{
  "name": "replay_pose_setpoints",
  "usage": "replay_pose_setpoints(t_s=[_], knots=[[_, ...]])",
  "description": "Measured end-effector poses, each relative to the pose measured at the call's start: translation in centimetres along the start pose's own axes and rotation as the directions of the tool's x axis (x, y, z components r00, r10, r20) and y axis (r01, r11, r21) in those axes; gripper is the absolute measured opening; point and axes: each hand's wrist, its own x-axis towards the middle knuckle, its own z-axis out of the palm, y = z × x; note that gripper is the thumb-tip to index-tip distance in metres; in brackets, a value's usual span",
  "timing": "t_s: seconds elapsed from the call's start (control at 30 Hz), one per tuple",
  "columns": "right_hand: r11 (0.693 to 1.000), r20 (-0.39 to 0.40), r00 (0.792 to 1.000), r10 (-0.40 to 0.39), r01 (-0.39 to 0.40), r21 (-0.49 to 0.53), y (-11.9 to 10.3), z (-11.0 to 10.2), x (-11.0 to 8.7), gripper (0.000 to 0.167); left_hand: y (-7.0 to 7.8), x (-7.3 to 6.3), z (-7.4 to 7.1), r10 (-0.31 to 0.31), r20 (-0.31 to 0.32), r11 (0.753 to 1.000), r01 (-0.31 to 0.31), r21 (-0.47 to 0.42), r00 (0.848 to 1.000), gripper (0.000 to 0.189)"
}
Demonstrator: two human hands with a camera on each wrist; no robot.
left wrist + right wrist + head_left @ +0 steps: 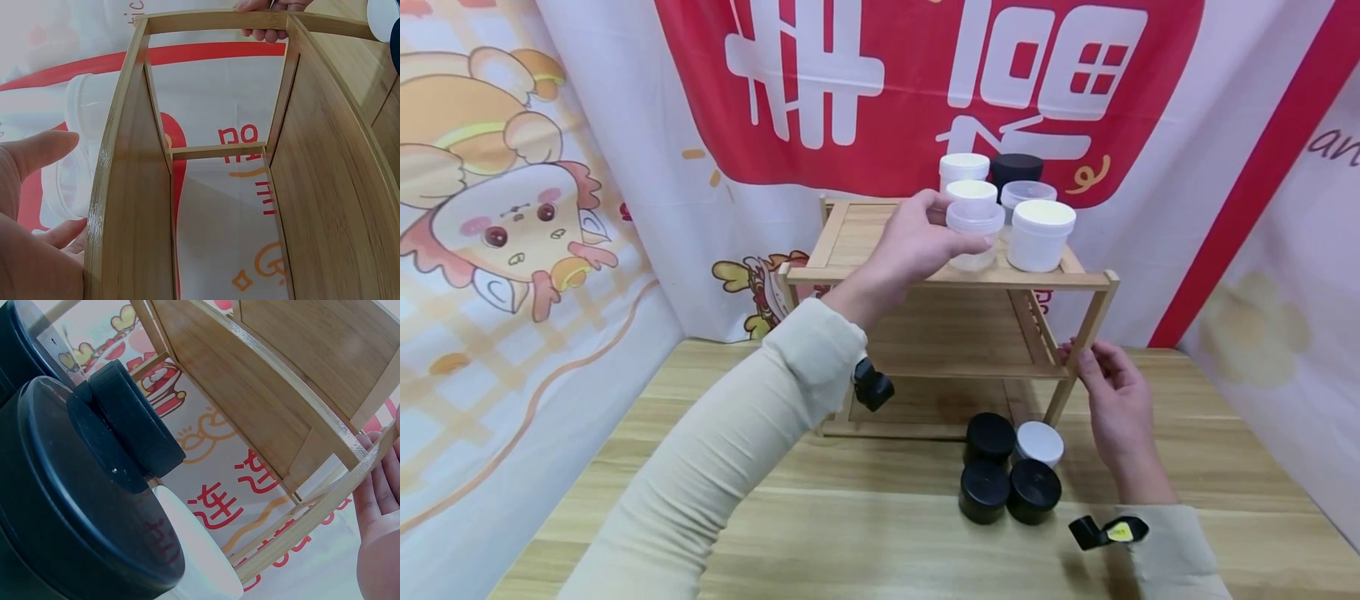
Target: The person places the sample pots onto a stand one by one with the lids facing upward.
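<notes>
On the top board of a three-level wooden shelf (865, 242), my left hand (925, 233) holds a translucent jar (974, 218) between thumb and fingers, near the front edge. Beside it stands a white-lidded jar (1042, 237). Behind are two more white-lidded jars, another translucent-lidded jar (1028, 193) and a black-lidded jar (1017, 168). Lower down, my right hand (1116, 400) grips the shelf's right front post, thumb in front. In the left wrist view, right-hand fingers (265, 32) curl over the side frame; the right wrist view shows that hand (381, 487) at the frame too.
Several black jars (985, 490) and one white-lidded jar (1039, 443) are grouped on the wooden table (820, 533), before the shelf's right front corner. A printed cloth (625, 208) hangs behind the shelf and along both sides.
</notes>
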Motion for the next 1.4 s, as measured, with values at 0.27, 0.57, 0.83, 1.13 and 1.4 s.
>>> replay_pose_setpoints(t_s=[0.27, 0.57, 0.83, 1.13, 1.4], knots=[[1.000, -0.004, 1.000, 0.008, -0.008, -0.013, -0.1, 0.0, 0.0, 0.037, 0.0, 0.0, 0.4, 0.014, -0.012, 1.000, -0.014, -0.001, 1.000, 0.069], [1.000, -0.006, 1.000, -0.002, 0.002, -0.007, 0.0, -0.1, 0.1, 0.035, -0.1, 0.1, 0.7, 0.033, -0.016, 0.999, -0.033, 0.012, 0.999, 0.065], [1.000, -0.002, 1.000, -0.017, 0.017, 0.010, 0.1, -0.1, 0.0, 0.035, -0.1, 0.1, 0.6, 0.025, -0.014, 1.000, -0.024, 0.020, 1.000, 0.065], [1.000, 0.004, 1.000, 0.000, 0.000, -0.019, 0.1, -0.2, 0.0, 0.038, -0.5, -0.7, -0.2, 0.050, -0.034, 0.998, -0.048, 0.050, 0.998, 0.070], [1.000, 0.021, 1.000, 0.005, -0.004, -0.027, 0.1, -0.5, 0.1, 0.041, -0.2, -2.7, -1.9, 0.208, -0.099, 0.976, -0.213, -0.051, 0.973, 0.057]])
